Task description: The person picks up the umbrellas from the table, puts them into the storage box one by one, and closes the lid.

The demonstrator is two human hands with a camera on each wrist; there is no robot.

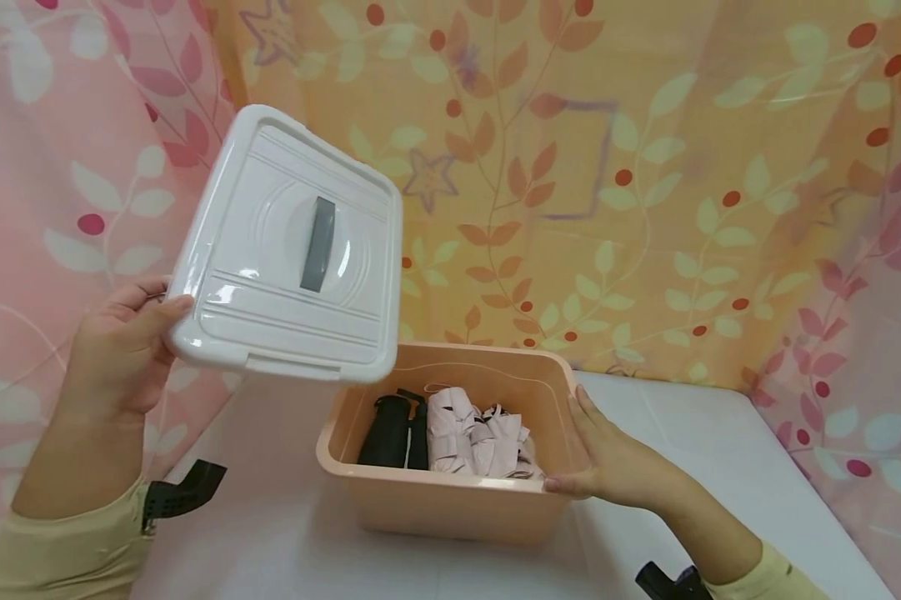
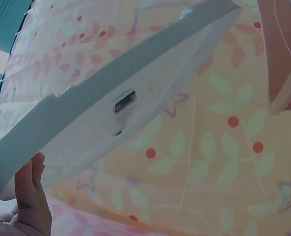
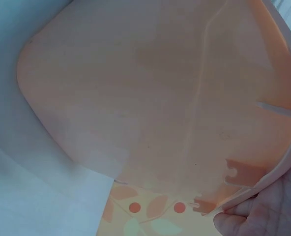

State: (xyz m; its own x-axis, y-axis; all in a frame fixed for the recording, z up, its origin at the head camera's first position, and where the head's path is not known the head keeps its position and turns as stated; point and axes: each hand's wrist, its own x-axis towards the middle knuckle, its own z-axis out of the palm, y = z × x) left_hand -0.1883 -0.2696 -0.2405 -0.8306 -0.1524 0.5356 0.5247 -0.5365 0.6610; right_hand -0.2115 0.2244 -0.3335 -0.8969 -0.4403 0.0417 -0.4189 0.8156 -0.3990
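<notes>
My left hand (image 1: 123, 346) pinches the lower left corner of a white lid (image 1: 270, 250) with a grey handle (image 1: 318, 244). The lid is raised and tilted, up and left of a peach plastic storage box (image 1: 450, 504). In the left wrist view, fingers (image 2: 31, 184) lie against the underside of the lid (image 2: 135, 113). My right hand (image 1: 615, 458) grips the rim at the box's right front corner. Inside the box, a black object (image 1: 386, 433), its kind unclear, stands left of folded pale pink fabric bundles (image 1: 453, 433). The right wrist view shows the box's outer wall (image 3: 126, 98).
The box stands on a white-covered table (image 1: 675, 450). A yellow patterned curtain (image 1: 645, 275) hangs behind it, with pink patterned cloth (image 1: 37, 208) at the left and right. Black wrist mounts (image 1: 183, 492) sit on both sleeves.
</notes>
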